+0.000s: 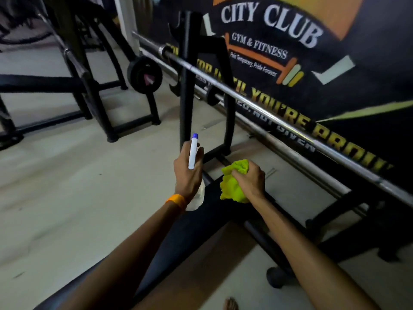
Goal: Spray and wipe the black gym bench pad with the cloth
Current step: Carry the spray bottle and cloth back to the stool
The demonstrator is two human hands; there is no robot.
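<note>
Our left grip [187,175] clasps the spray bottle [192,154]; our right grip [251,179] wads the cloth [232,190] (soft, light, we judge).

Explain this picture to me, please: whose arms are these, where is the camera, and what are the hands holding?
There is no machine here. These are a person's two bare arms, seen from a camera worn on the head that looks forward and down. The left hand, which has an orange wristband, grips a spray bottle with its blue-tipped nozzle pointing away. The right hand clutches a bunched yellow-green cloth over the far end of the black bench pad; whether the cloth touches the pad is unclear. Beyond them, a barbell lies across a black rack in front of a gym banner.
</note>
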